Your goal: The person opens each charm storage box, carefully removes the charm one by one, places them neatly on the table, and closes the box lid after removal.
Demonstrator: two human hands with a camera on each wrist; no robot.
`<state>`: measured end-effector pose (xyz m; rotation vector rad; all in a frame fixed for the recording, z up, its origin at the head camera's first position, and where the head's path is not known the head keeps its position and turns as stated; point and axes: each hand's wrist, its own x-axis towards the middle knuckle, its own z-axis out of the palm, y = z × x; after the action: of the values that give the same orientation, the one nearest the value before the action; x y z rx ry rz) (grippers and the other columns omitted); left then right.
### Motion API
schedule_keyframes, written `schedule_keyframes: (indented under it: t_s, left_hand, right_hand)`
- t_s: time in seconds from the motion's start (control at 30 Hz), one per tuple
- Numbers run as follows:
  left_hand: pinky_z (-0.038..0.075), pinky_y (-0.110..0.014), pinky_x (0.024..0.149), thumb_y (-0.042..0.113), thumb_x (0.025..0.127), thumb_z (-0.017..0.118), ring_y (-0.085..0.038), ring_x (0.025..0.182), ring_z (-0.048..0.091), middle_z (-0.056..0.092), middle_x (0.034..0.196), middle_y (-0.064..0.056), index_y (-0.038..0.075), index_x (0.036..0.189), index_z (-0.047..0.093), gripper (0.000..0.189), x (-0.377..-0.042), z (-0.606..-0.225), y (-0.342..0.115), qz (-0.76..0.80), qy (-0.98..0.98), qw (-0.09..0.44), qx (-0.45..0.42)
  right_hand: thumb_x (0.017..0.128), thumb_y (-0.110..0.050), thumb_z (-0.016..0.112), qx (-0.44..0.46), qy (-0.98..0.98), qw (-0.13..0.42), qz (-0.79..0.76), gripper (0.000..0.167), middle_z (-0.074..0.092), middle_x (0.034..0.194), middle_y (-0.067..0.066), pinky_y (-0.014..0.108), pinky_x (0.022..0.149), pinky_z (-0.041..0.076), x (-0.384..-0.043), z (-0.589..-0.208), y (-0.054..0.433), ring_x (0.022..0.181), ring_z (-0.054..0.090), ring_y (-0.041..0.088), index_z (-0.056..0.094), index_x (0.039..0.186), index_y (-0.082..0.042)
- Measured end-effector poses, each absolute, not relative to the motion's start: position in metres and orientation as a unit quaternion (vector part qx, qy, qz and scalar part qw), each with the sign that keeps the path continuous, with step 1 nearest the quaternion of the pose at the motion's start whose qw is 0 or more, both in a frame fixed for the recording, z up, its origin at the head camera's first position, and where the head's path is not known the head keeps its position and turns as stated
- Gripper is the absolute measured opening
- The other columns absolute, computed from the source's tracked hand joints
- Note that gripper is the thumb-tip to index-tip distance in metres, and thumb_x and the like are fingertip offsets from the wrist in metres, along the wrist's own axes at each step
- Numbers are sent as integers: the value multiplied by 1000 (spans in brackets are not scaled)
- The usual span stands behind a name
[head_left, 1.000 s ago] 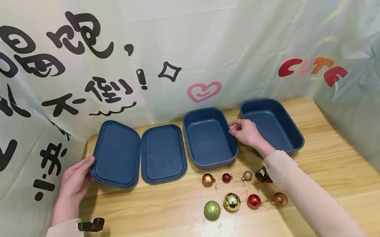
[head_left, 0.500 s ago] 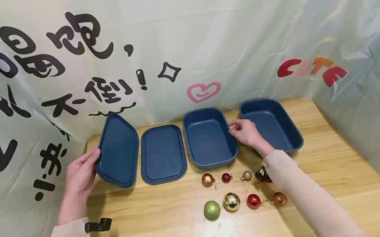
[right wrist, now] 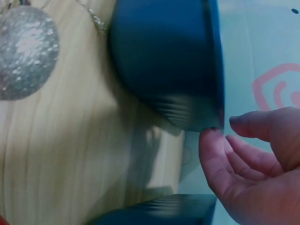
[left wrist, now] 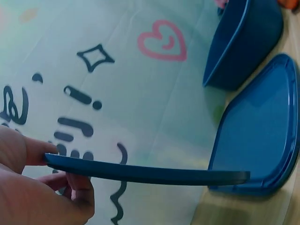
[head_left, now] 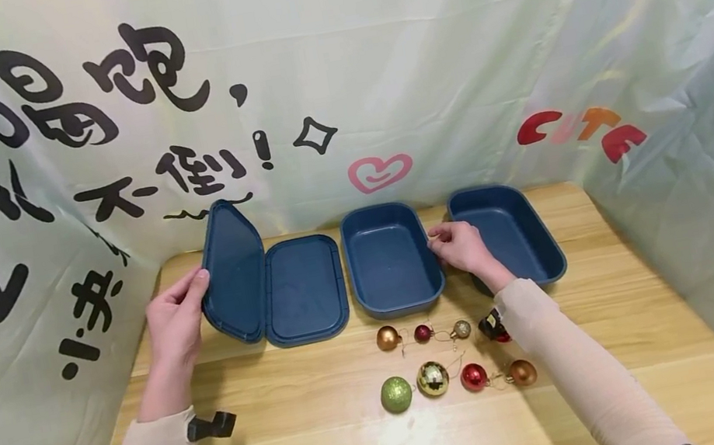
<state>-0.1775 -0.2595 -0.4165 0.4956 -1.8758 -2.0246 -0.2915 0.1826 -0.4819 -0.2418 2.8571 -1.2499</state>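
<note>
My left hand (head_left: 174,316) pinches a blue lid (head_left: 234,274) by its left edge, thumb on one face and fingers on the other. The lid is tilted steeply, and its lower right edge is beside a second blue lid (head_left: 304,290) that lies flat. In the left wrist view, the held lid (left wrist: 150,173) appears edge-on. My right hand (head_left: 460,246) is at the right rim of the left blue box (head_left: 394,255). In the right wrist view, curled fingers (right wrist: 213,145) meet the outside of this box (right wrist: 164,61), the thumb just across its rim.
Another blue box (head_left: 508,236) stands to the right, partly behind my right hand. In front of the boxes lie several bauble ornaments, among them a green one (head_left: 396,395), a gold one (head_left: 433,379) and a red one (head_left: 474,377). A printed cloth (head_left: 444,66) hangs behind the table.
My left hand has moved right and raised the lid from a shallow slant to a steep tilt, bringing it beside the flat lid. My right hand has stayed at the box rim.
</note>
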Motion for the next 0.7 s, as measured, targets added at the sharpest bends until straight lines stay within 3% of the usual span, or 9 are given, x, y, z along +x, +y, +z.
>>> schedule_keyframes:
  t_s: [0.17, 0.27, 0.43, 0.7]
  left_hand:
    - [56, -10, 86, 16, 99, 75, 6, 98, 69, 74, 94, 24, -7, 135, 67, 44, -178, -420, -240, -700, -674, 178, 153]
    - [55, -10, 86, 18, 99, 75, 8, 99, 69, 79, 108, 14, -4, 134, 69, 42, -179, -422, -226, -683, -691, 181, 149]
    - [54, -9, 86, 20, 101, 72, 7, 102, 66, 70, 135, -18, -2, 134, 71, 40, -180, -426, -204, -661, -715, 173, 144]
    - [52, -9, 80, 21, 102, 72, 6, 97, 65, 70, 138, -18, 1, 134, 72, 38, -177, -428, -176, -648, -731, 167, 136]
  right_hand:
    - [102, -14, 65, -86, 917, -33, -389, 31, 78, 112, 23, 46, 86, 60, -291, -473, 176, 96, 76, 37, 74, 125, 4]
    - [103, -15, 66, -96, 910, -42, -401, 31, 78, 115, 22, 52, 91, 59, -290, -464, 167, 101, 75, 38, 74, 126, 4]
    - [104, -18, 66, -120, 898, -47, -422, 30, 77, 118, 21, 52, 92, 60, -287, -448, 145, 105, 74, 36, 75, 125, 2]
    - [105, -23, 65, -154, 872, -30, -464, 29, 79, 97, 18, 39, 77, 61, -282, -428, 93, 81, 74, 25, 77, 120, -1]
